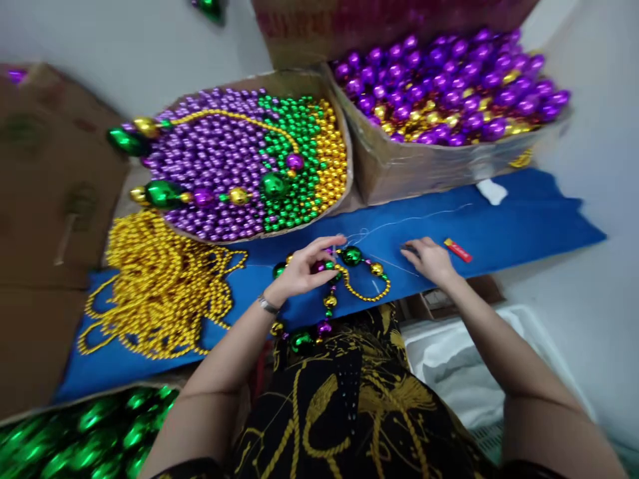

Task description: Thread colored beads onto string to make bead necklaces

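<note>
My left hand (305,268) rests on a bead necklace (352,274) of green, purple and gold balls lying on the blue cloth (499,229), its fingers pinching the strand near a thin white thread (399,223). My right hand (430,260) lies palm down on the cloth to the right and covers a small dark object (408,250); what it is cannot be told. A red lighter (458,250) lies just right of that hand. Part of the necklace hangs over the cloth's near edge onto my lap.
A heap of gold bead strands (160,286) lies at the left. Behind it stands a cardboard tray (239,159) of purple, green and gold beads. A box of purple balls (449,86) stands at the back right, green balls (84,432) at the lower left, a white bin (464,359) at the right.
</note>
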Action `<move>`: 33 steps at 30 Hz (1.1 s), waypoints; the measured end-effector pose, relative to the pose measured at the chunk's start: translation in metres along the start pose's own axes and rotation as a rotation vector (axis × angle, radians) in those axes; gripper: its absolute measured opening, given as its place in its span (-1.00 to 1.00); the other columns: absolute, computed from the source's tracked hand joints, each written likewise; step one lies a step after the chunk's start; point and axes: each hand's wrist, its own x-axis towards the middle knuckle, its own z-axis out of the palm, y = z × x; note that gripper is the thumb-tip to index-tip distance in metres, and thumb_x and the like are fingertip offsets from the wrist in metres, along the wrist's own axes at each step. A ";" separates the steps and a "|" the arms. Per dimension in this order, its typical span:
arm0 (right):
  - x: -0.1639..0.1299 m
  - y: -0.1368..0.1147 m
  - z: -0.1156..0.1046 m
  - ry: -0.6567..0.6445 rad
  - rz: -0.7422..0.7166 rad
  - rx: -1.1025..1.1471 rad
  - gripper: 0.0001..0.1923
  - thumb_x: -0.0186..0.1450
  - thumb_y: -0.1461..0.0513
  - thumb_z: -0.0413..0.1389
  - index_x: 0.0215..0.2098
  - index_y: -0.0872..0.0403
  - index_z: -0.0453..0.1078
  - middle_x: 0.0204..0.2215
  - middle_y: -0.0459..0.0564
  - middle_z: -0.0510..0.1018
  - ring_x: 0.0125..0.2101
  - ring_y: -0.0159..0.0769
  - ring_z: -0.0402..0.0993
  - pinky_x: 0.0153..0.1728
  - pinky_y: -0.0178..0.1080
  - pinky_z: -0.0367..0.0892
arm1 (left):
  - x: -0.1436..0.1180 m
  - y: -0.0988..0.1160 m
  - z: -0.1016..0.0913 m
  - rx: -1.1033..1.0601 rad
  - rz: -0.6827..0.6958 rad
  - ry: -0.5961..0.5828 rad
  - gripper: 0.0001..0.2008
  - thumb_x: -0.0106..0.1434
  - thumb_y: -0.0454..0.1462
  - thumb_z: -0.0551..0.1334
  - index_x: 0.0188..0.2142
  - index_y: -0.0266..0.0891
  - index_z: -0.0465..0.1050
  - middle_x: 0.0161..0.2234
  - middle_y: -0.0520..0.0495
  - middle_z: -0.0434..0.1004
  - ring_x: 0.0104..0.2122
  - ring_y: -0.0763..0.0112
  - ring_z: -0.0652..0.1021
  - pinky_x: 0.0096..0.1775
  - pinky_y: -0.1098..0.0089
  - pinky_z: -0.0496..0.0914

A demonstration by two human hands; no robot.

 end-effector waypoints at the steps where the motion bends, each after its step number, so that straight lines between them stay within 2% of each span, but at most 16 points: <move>1: -0.004 0.013 0.002 -0.015 -0.003 -0.041 -0.55 0.37 0.02 -0.03 0.02 0.11 0.46 -0.13 0.19 0.55 -0.11 -0.06 0.46 -0.05 -0.09 0.35 | 0.000 0.000 -0.001 0.010 -0.005 0.001 -0.39 0.21 -0.33 0.33 0.24 -0.06 0.28 0.22 -0.22 0.31 -0.17 0.46 0.55 -0.10 0.42 0.51; 4: -0.015 0.047 -0.002 0.051 0.076 -0.107 -0.54 0.42 0.07 -0.12 0.12 0.09 0.39 -0.07 0.18 0.53 -0.05 -0.08 0.42 -0.01 -0.11 0.30 | 0.000 0.000 -0.002 0.040 0.013 0.010 -0.40 0.21 -0.35 0.33 0.24 -0.09 0.30 0.20 -0.23 0.33 -0.17 0.46 0.55 -0.11 0.43 0.51; 6: -0.022 0.068 -0.010 0.078 0.262 -0.170 -0.53 0.41 0.10 -0.14 0.15 0.12 0.36 -0.06 0.25 0.51 -0.06 -0.01 0.40 -0.06 -0.06 0.31 | 0.001 0.001 -0.001 0.034 0.028 0.016 -0.42 0.21 -0.35 0.33 0.22 -0.11 0.31 0.18 -0.24 0.35 -0.17 0.45 0.55 -0.11 0.43 0.52; 8: -0.026 0.083 -0.016 0.019 0.404 -0.197 -0.50 0.37 0.11 -0.07 0.18 0.17 0.33 -0.04 0.33 0.47 -0.06 0.08 0.38 -0.13 -0.01 0.33 | 0.001 0.001 0.000 0.010 0.032 0.030 -0.42 0.20 -0.36 0.33 0.22 -0.12 0.32 0.16 -0.25 0.37 -0.17 0.45 0.55 -0.12 0.44 0.52; 10: -0.027 0.091 -0.019 -0.048 0.429 -0.171 -0.49 0.32 0.13 0.00 0.17 0.21 0.33 -0.04 0.38 0.45 -0.06 0.13 0.39 -0.15 0.01 0.35 | 0.002 0.002 0.002 -0.017 0.020 0.051 -0.41 0.19 -0.36 0.34 0.22 -0.13 0.32 0.15 -0.26 0.39 -0.18 0.45 0.56 -0.12 0.43 0.52; 12: -0.023 0.087 -0.019 -0.068 0.382 -0.135 -0.55 0.32 0.15 0.01 0.09 0.22 0.38 -0.07 0.35 0.47 -0.07 0.06 0.41 -0.11 -0.02 0.36 | 0.003 0.002 0.003 -0.057 0.001 0.064 -0.39 0.18 -0.36 0.36 0.21 -0.13 0.33 0.16 -0.26 0.39 -0.19 0.45 0.55 -0.14 0.44 0.52; 15: -0.012 0.057 -0.019 -0.059 0.159 0.052 -0.61 0.36 0.09 -0.01 0.05 0.13 0.38 -0.09 0.19 0.51 -0.11 -0.13 0.46 -0.09 -0.15 0.37 | 0.005 0.002 0.003 -0.157 -0.023 0.053 -0.37 0.14 -0.37 0.39 0.20 -0.11 0.34 0.17 -0.25 0.39 -0.20 0.48 0.55 -0.16 0.47 0.52; 17: -0.004 0.024 -0.023 -0.072 -0.057 0.289 -0.61 0.38 0.03 -0.03 0.06 0.05 0.32 -0.17 0.08 0.55 -0.21 -0.21 0.49 -0.20 -0.21 0.40 | 0.006 0.002 0.002 -0.223 -0.038 0.045 -0.34 0.12 -0.36 0.41 0.21 -0.11 0.34 0.17 -0.26 0.39 -0.21 0.47 0.55 -0.18 0.48 0.51; 19: 0.003 -0.015 -0.031 -0.142 -0.227 0.465 -0.63 0.39 0.01 -0.04 0.05 0.02 0.30 -0.31 -0.01 0.57 -0.37 -0.26 0.48 -0.33 -0.23 0.37 | 0.007 0.003 0.001 -0.265 -0.056 0.040 -0.32 0.10 -0.35 0.42 0.21 -0.11 0.33 0.19 -0.26 0.38 -0.20 0.45 0.56 -0.19 0.48 0.51; 21: 0.009 -0.052 -0.040 -0.212 -0.355 0.524 -0.67 0.39 0.01 -0.04 -0.01 0.02 0.30 -0.37 -0.06 0.55 -0.40 -0.29 0.47 -0.36 -0.25 0.33 | 0.008 0.003 -0.001 -0.297 -0.070 0.034 -0.31 0.09 -0.33 0.43 0.21 -0.10 0.33 0.22 -0.26 0.34 -0.19 0.44 0.56 -0.19 0.46 0.51; 23: 0.016 -0.083 -0.048 -0.241 -0.470 0.549 -0.67 0.39 0.00 -0.04 -0.05 0.03 0.30 -0.33 -0.04 0.56 -0.36 -0.29 0.47 -0.32 -0.25 0.32 | 0.008 0.003 -0.002 -0.322 -0.079 0.029 -0.29 0.08 -0.31 0.44 0.22 -0.09 0.32 0.24 -0.26 0.32 -0.18 0.44 0.57 -0.19 0.45 0.51; 27: 0.030 -0.121 -0.053 -0.216 -0.582 0.522 -0.59 0.43 -0.03 -0.19 -0.22 0.03 0.33 -0.33 -0.01 0.53 -0.33 -0.28 0.44 -0.29 -0.24 0.26 | 0.007 0.002 -0.003 -0.323 -0.078 0.019 -0.29 0.10 -0.27 0.43 0.24 -0.06 0.29 0.26 -0.25 0.29 -0.16 0.41 0.57 -0.18 0.41 0.50; 30: 0.035 -0.132 -0.050 -0.172 -0.609 0.427 -0.54 0.42 -0.06 -0.20 -0.38 0.03 0.31 -0.41 -0.02 0.48 -0.35 -0.28 0.39 -0.30 -0.23 0.20 | 0.006 0.002 -0.003 -0.327 -0.079 0.021 -0.28 0.11 -0.26 0.43 0.25 -0.06 0.28 0.27 -0.25 0.27 -0.15 0.39 0.57 -0.19 0.40 0.50; 33: 0.038 -0.136 -0.046 -0.139 -0.616 0.343 -0.54 0.41 -0.06 -0.17 -0.42 0.04 0.31 -0.44 -0.01 0.47 -0.35 -0.26 0.36 -0.29 -0.22 0.17 | 0.006 0.000 -0.003 -0.360 -0.068 0.027 -0.26 0.08 -0.28 0.45 0.24 -0.05 0.28 0.26 -0.23 0.28 -0.14 0.39 0.57 -0.18 0.41 0.50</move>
